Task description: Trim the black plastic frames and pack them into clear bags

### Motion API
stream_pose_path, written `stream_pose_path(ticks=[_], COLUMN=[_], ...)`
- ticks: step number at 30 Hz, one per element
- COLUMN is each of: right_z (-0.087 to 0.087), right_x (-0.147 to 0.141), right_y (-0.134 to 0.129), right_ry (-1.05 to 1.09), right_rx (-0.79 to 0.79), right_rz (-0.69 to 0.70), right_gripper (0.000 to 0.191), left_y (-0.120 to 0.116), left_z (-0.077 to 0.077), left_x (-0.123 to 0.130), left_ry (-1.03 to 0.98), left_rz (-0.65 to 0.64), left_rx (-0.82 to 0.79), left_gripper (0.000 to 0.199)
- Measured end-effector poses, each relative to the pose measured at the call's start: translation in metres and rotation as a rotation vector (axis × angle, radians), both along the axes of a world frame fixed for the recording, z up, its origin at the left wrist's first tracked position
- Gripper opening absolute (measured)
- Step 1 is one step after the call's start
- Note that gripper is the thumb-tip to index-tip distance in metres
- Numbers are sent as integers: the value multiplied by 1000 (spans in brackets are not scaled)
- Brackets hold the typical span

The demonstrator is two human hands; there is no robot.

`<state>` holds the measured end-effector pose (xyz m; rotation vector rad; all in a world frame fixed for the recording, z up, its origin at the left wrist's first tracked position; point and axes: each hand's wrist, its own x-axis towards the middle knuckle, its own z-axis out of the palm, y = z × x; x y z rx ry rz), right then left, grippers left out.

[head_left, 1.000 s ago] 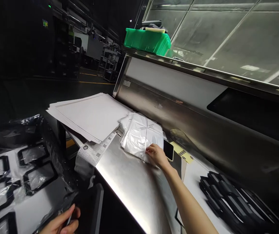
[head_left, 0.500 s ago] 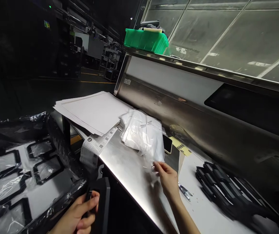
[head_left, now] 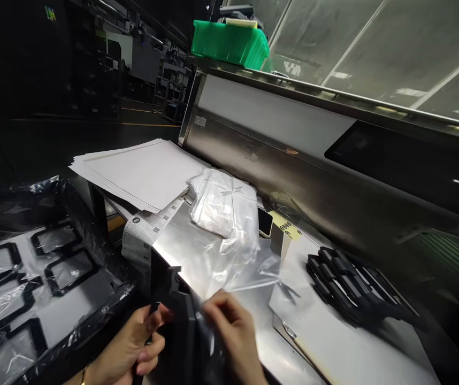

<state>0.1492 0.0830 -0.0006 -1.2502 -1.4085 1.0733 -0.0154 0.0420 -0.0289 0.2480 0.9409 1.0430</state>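
The person's left hand (head_left: pixel 127 342) is gripping a black plastic frame (head_left: pixel 176 315), with its fingers curled closed around the frame's side. The frame is standing up on its edge near the front of the steel table (head_left: pixel 175 235). The right hand (head_left: pixel 229 331) is closed too, and its bent fingers (head_left: pixel 223 307) are pinching a see-through plastic bag (head_left: pixel 229 262) right beside the frame. The bag is stretching back across the shiny table top, and its near end is lying over the lower part of the frame – the dark shape shows through it.

Behind the bag, a white bundle wrapped in plastic (head_left: pixel 217 203) is sitting on the table. A stack of white paper (head_left: pixel 141 174) is resting just past it, and a printed label sheet (head_left: pixel 149 230) is hanging down off the table's edge. A phone (head_left: pixel 265 222) and a yellow tag (head_left: pixel 285 225) are lying by the metal wall.

On the right, a pile of black frames (head_left: pixel 345 283) is sitting on a white sheet (head_left: pixel 313 326). On the left, more black frames (head_left: pixel 59 262) are lying under shiny plastic – and up high, a green plastic bin (head_left: pixel 229 43) is sitting on top of the machine.
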Motion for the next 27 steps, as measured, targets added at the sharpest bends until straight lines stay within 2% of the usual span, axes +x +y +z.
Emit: stream_pose_path(ticks=[2, 5, 8, 11, 13, 16, 18, 21, 23, 27], right_z=[-10, -20, -27, -32, -38, -49, -57, -64, -66, -61], right_x=[-18, -24, -7, 18, 30, 36, 36, 35, 33, 24], right_y=[-24, -43, -55, -71, -84, -96, -97, -90, -83, -74], right_ry=[40, 138, 313, 482, 527, 511, 470, 392, 329, 161], right_rx=[-85, -198, -299, -372, -436, -510, -511, -478, -447, -404], right_rz=[107, 128, 7, -143, -153, -118, -128, -125, -93, 82], right_gripper=[14, 17, 29, 40, 40, 39, 36, 38, 37, 37], left_y=[-1, -7, -14, -21, -25, -30, -32, -34, -33, -22], left_z=[4, -1, -20, -42, -50, -50, -44, -35, -32, -40], left_x=[7, 7, -7, -26, -38, -51, -59, -62, -56, -30], left_ry=[43, 114, 172, 269, 335, 390, 395, 466, 517, 493], left_rz=[-52, -150, -221, -234, -248, -273, -310, -513, -659, -766], left_rx=[5, -8, -49, -94, -56, 26, 71, 125, 141, 176], left_gripper=[47, 43, 43, 39, 35, 30, 37, 60, 67, 83])
